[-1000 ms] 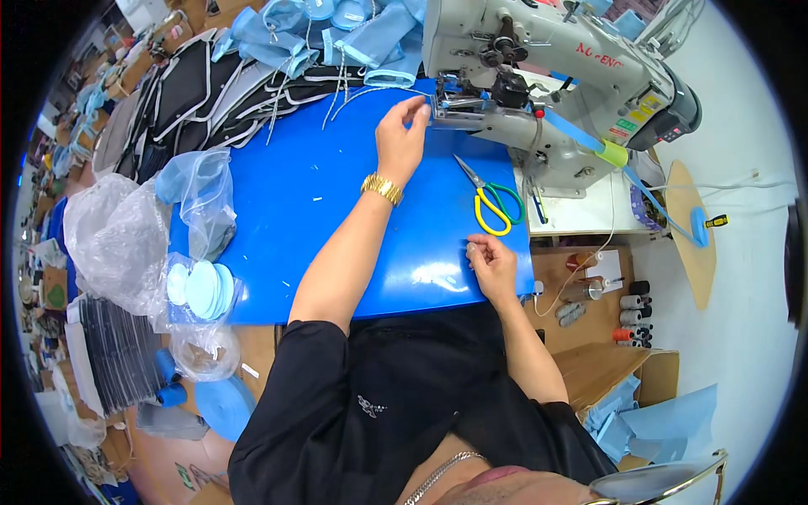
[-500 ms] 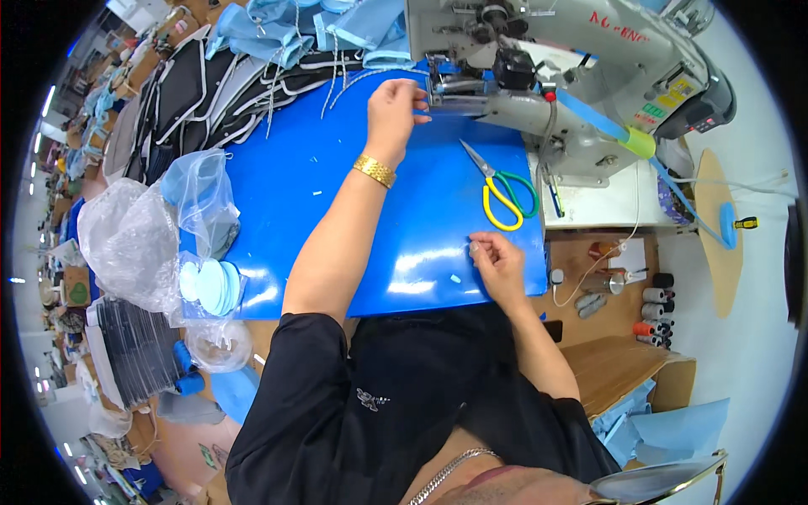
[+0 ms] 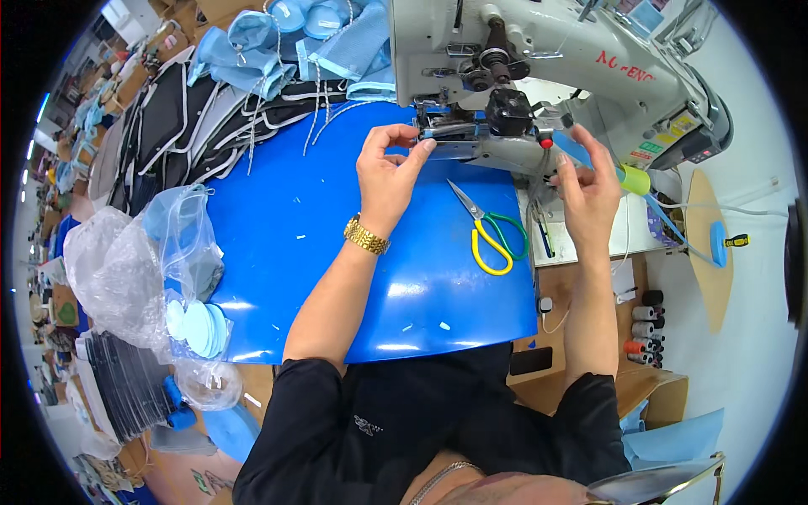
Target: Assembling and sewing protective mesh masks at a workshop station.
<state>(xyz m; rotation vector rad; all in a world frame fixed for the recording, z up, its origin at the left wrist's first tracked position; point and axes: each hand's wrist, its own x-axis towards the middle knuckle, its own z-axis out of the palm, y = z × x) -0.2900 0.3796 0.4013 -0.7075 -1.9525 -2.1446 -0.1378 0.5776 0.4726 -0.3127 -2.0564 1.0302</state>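
- Now: 2 hands up at 1 sewing machine (image 3: 539, 76).
- L hand (image 3: 385, 172) fingers pinching at needle area; what's pinched, can't tell.
- R hand (image 3: 589, 189) fingers curled, grip unclear.
- 1 pair scissors (image 3: 488, 231) on blue mat (image 3: 295, 244).

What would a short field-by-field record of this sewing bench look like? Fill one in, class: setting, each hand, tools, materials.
Setting: blue work mat in front of a grey sewing machine
Left hand: at the needle end of the machine, fingertips on a small blue piece; gold watch on the wrist
Right hand: raised beside the machine arm, fingers pinched; whether it holds anything cannot be told
Tools: scissors with yellow and green handles, lying on the mat, untouched
Materials: clear bag of pale blue round pieces at left; black and blue fabric parts behind
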